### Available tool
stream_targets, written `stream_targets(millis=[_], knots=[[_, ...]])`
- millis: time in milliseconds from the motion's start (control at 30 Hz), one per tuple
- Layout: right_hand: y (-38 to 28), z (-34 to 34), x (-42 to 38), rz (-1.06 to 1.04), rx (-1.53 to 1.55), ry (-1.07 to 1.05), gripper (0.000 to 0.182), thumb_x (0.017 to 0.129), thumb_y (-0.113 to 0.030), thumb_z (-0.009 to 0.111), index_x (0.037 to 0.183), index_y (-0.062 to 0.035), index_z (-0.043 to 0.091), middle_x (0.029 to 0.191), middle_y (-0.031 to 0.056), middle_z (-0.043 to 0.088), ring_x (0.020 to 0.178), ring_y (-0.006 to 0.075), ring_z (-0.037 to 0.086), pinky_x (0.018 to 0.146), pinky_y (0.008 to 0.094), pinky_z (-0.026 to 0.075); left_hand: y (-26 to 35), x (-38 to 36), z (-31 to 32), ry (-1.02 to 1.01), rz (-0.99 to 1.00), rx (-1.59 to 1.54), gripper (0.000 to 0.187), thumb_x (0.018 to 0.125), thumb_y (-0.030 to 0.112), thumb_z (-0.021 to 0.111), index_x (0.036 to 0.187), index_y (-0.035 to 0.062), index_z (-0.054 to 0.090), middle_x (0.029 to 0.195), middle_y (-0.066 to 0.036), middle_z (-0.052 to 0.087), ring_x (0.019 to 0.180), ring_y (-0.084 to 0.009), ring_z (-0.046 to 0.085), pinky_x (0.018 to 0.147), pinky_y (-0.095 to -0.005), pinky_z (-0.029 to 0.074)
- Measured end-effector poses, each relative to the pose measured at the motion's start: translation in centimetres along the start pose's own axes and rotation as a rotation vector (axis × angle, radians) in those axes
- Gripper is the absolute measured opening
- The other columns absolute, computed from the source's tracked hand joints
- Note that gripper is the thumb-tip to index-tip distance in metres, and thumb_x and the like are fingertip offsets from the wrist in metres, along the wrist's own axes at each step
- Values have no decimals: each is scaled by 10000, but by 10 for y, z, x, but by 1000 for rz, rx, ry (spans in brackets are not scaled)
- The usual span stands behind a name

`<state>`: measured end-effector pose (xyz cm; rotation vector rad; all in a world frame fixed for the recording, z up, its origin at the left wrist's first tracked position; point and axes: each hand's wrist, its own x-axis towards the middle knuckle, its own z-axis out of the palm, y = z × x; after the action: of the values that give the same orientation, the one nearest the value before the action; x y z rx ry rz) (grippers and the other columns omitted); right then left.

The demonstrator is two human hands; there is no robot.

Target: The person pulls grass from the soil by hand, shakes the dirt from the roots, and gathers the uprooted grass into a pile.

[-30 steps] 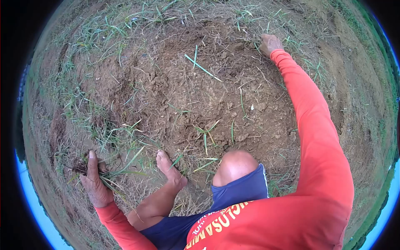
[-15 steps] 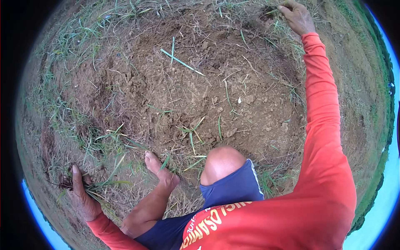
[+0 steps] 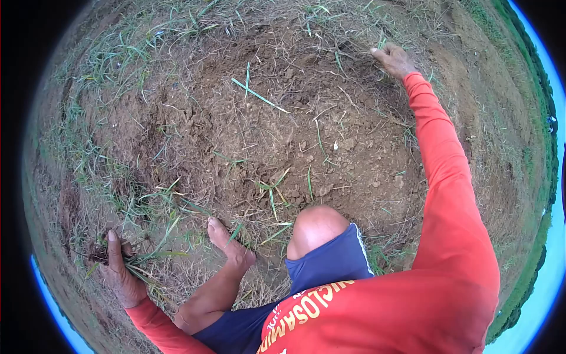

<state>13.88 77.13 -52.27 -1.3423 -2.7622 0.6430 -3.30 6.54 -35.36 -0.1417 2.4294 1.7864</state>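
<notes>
At the lower left, my left hand (image 3: 121,274) is closed around a clump of uprooted grass (image 3: 150,258). Dark roots with soil (image 3: 97,251) stick out past the thumb, and green blades trail to the right. My right hand (image 3: 394,61) is stretched out far to the upper right, low over the weedy ground. Its fingers are pinched together; thin grass strands show by the fingertips, but what lies between them is too small to make out.
Bare brown soil (image 3: 283,141) spreads before me, with two crossed green leaf blades (image 3: 254,93) on it. A small grass plant (image 3: 271,187) stands near my bent knee (image 3: 318,229). Thicker grass (image 3: 127,194) grows at left, near my bare foot (image 3: 231,242).
My right hand has drawn back toward me and to the left, its fingers still pinched. My left hand keeps hold of the grass clump, almost unmoved.
</notes>
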Motion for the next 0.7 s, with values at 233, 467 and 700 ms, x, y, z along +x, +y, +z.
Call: stream_targets(millis=[233, 467, 700], knots=[[-34, 80, 41, -172, -13, 30, 666, 791, -532, 776, 1239, -51, 665, 1281, 213, 666, 1197, 372, 641, 1034, 427, 500, 6, -6, 9, 10, 28, 48, 192, 977, 275, 730, 1011, 110, 640, 870, 37, 565, 750, -64, 490, 672, -236, 405], [-58, 90, 79, 74, -251, -88, 657, 854, -509, 716, 1377, -118, 641, 1417, 187, 608, 1320, 352, 569, 1124, 412, 442, 7, -9, 4, 0, 62, 77, 204, 982, 287, 722, 1005, 97, 652, 860, 39, 563, 742, -63, 490, 672, -235, 410], [-23, 132, 107, -198, -351, 26, 526, 865, -482, 676, 1206, -85, 731, 1281, 206, 680, 1176, 402, 655, 1036, 459, 519, 3, -9, -5, -6, 23, 130, 197, 973, 266, 733, 1034, 89, 670, 894, 30, 593, 758, -62, 518, 666, -230, 418]])
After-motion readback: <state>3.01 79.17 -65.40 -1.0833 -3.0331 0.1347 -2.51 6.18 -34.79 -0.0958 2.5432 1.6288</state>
